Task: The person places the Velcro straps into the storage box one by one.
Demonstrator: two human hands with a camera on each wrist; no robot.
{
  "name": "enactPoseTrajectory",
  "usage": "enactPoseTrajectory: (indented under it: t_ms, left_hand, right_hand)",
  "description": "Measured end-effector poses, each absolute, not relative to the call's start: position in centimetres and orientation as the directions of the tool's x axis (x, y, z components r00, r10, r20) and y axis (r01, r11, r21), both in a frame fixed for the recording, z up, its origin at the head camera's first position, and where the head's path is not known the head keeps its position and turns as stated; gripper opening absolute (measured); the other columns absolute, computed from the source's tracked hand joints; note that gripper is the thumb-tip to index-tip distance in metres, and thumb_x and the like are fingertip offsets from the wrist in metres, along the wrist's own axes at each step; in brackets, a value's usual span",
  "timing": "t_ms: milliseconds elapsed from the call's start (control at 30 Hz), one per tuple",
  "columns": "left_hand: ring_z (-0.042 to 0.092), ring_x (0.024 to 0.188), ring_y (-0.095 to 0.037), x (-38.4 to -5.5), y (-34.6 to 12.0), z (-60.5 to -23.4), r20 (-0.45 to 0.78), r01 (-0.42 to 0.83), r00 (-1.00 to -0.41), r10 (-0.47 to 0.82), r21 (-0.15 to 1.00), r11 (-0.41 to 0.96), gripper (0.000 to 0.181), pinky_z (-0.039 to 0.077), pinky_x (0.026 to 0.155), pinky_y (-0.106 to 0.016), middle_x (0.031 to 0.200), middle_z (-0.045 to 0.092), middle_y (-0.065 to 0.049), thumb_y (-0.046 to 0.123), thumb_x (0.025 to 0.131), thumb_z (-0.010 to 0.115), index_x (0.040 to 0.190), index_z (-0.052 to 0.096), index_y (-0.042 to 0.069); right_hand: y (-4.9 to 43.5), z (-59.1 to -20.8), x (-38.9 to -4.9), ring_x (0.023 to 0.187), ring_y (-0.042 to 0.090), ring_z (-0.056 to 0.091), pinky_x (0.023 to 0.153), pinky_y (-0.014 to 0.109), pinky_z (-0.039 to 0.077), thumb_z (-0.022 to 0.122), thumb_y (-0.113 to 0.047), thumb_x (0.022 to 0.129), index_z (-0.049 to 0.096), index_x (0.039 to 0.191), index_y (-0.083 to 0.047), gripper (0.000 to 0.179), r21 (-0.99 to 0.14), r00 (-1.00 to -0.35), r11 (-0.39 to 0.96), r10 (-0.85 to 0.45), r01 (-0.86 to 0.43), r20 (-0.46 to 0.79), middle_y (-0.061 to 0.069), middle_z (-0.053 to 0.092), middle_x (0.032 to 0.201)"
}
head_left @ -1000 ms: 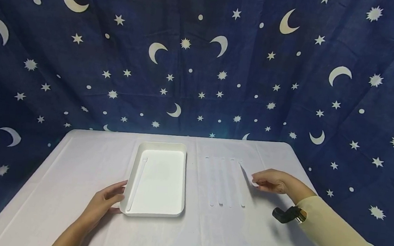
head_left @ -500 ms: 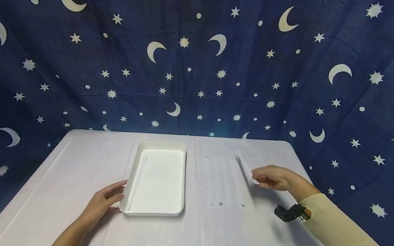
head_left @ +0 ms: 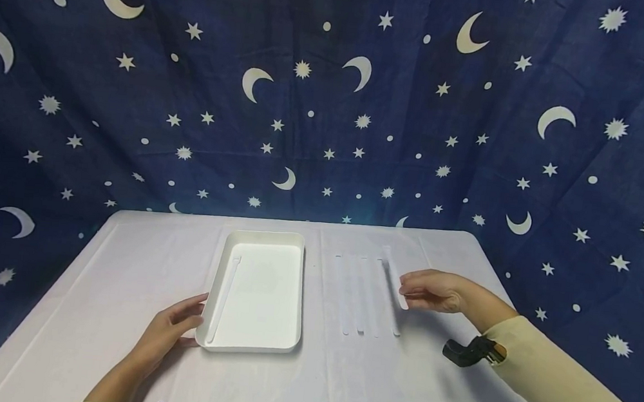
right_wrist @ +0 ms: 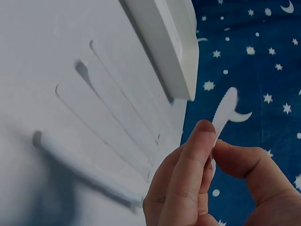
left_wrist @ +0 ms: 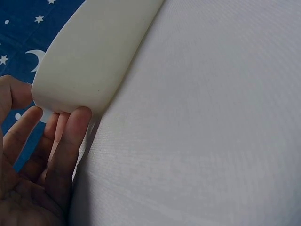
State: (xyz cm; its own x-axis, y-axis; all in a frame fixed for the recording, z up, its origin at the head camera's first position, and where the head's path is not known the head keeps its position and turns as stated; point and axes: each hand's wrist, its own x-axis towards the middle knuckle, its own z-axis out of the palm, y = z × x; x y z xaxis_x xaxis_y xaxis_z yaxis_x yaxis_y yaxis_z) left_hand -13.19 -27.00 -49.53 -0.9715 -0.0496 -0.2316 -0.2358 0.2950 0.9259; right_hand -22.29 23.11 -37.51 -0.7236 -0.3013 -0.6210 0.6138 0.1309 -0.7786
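Observation:
My right hand (head_left: 432, 290) pinches a slim white plastic stick (head_left: 396, 276) between thumb and fingers. In the right wrist view the toothed stick (right_wrist: 226, 106) has a rounded end and a finely notched edge; its exact kind is not clear. Left of that hand, several similar white sticks (head_left: 362, 295) lie side by side on the table, faint against the white cloth. My left hand (head_left: 169, 332) holds the near left corner of a shallow white tray (head_left: 246, 351), seen close up as the tray's wall (left_wrist: 80, 66). One white stick (head_left: 223, 301) lies along the tray's left side.
A white cloth (head_left: 396, 396) covers the table. Behind it hangs a dark blue curtain (head_left: 332, 98) with moons and stars. The sticks lie right of the tray, with a gap between.
The right hand has shifted slightly left, bringing the stick with it. The stick's far end, at first low near the table, has risen. The left hand and tray look still.

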Motion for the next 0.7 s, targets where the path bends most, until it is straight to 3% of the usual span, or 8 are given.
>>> enactPoseTrajectory:
  t_ms: [533,700]
  left_hand:
    - [0.056,0.121,-0.038,-13.2,-27.0,-49.4,-0.231,-0.236,-0.972,-0.053,0.927,0.292,0.058,0.062,0.076,-0.034,0.140,0.050,-0.024,0.019,0.093,0.063,0.147,0.045,0.010]
    - [0.056,0.121,-0.037,-13.2,-27.0,-49.4,-0.232,-0.237,-0.971,-0.054,0.924,0.301,0.058,0.062,0.077,-0.034,0.139,0.051,-0.023,0.021,0.093,0.063,0.147,0.045,0.010]
  right_hand:
    - [20.2,-36.6,-21.2,0.080,0.016,0.065,0.072,0.025,0.061,0.063,0.004,0.086,0.056,0.107,-0.002,0.023,-0.815,-0.756,0.141,-0.313,0.562,-0.575,0.008,0.058,0.094]
    - [19.1,-36.9,-20.9,0.082,0.017,0.066,0.072,0.025,0.061,0.062,0.005,0.086,0.059,0.102,-0.003,0.018,-0.826,-0.759,0.134,-0.336,0.547,-0.558,0.010,0.058,0.098]
